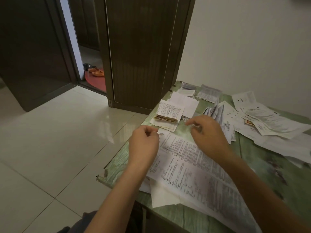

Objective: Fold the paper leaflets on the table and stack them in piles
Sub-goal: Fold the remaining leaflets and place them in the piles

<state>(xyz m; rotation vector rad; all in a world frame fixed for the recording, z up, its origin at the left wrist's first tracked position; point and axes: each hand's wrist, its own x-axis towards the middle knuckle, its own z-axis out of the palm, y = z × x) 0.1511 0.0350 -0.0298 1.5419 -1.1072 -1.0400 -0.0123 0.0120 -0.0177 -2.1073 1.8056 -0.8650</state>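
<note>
A long unfolded printed leaflet [188, 167] lies flat on the green table [262, 167], running from the near edge toward the middle. My left hand [143, 145] has curled fingers that pinch the leaflet's far left corner. My right hand [208, 135] hovers over its far right corner, thumb and forefinger pinched on a thin pale paper edge; the corner itself is hidden under the hand. Just beyond my hands stands a pile of folded leaflets [169, 114]. More folded ones [208, 94] lie at the table's far end.
Several loose unfolded leaflets [269, 121] sprawl over the right side of the table. A white wall backs the table. The table's left edge drops to a tiled floor [58, 140], and a dark door [139, 52] stands just past its far corner.
</note>
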